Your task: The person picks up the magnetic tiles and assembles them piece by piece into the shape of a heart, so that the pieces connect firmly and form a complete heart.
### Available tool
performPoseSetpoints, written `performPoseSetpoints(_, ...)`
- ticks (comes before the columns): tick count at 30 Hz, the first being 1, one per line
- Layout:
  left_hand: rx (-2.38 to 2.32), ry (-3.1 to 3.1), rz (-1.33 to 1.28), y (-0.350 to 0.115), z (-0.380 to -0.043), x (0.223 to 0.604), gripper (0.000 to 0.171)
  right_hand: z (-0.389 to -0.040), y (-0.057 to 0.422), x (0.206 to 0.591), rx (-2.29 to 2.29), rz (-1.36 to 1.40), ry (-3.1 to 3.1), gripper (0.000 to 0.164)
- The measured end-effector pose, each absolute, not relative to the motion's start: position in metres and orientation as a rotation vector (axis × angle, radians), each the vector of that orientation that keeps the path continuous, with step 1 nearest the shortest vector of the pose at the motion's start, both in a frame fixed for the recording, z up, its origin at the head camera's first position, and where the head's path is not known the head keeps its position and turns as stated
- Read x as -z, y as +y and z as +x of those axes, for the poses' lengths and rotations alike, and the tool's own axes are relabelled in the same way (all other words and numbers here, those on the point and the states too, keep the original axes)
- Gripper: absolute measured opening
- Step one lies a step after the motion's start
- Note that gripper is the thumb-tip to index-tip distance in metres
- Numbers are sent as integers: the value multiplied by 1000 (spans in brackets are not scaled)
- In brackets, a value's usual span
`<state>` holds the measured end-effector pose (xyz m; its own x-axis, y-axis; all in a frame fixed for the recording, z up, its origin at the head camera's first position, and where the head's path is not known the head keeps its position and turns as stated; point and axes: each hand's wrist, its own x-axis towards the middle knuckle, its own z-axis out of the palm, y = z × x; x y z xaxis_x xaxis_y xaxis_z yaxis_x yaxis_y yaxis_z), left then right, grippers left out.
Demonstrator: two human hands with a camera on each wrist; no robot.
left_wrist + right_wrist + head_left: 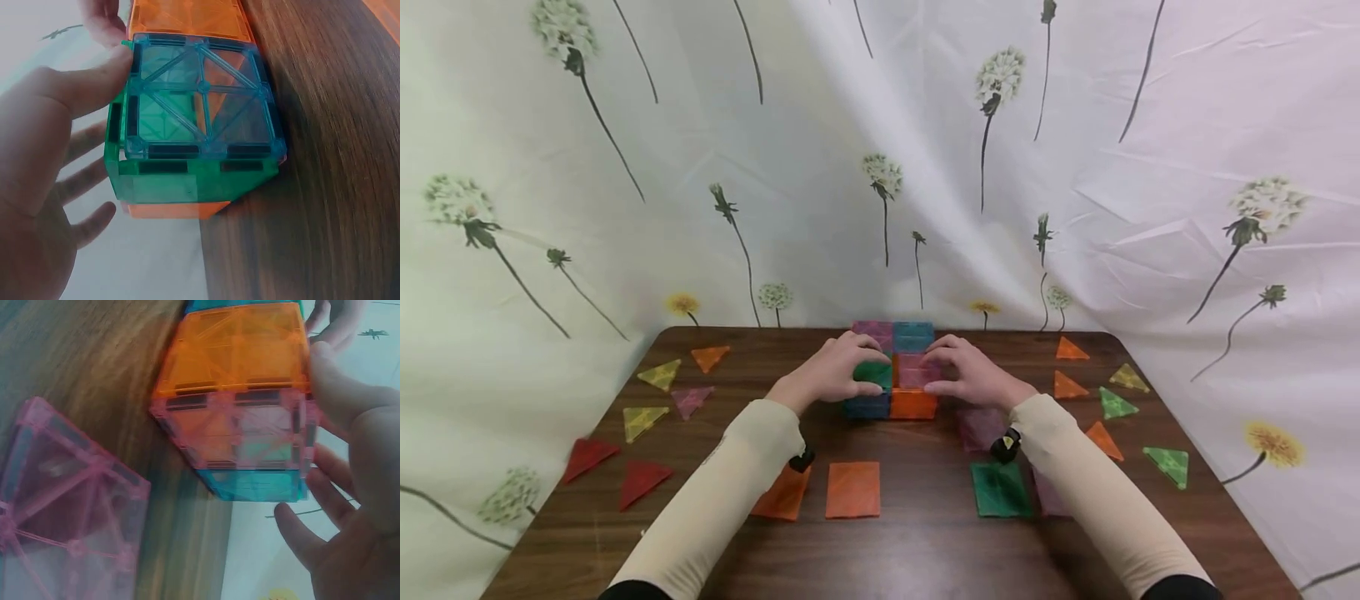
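Note:
A box built of translucent magnetic tiles stands near the table's back edge. Its front shows a blue tile [203,97] on the left and an orange tile [914,404] on the right. On top lie a green tile [872,373] and a pink tile [916,371], with purple and light-blue tiles behind. My left hand [831,367] reaches over the left part, its thumb at the upper edge by the blue tile and its fingers spread. Mirroring it, my right hand [973,377] has its thumb at the top right edge, its fingers loosely apart behind the box.
Loose square tiles lie nearer: an orange square [853,490], another partly under the left sleeve, a green square [1002,490] and a pink square [69,506]. Triangle tiles are scattered on both sides, among them a red triangle [643,483] and a light-green triangle [1168,465].

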<state>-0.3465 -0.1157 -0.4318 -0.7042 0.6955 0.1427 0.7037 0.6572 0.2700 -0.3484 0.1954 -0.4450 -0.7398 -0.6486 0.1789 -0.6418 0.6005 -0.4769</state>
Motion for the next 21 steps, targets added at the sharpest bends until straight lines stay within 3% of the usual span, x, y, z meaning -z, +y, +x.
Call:
performPoseSetpoints(6,725,-2796,-1082,-132,-342,443,51,-347,207,436,848,-973,2801,39)
performPoseSetpoints(21,1134,-2658,-953,-163,-328,471,45,-336,210,457,997,-929,2752,54)
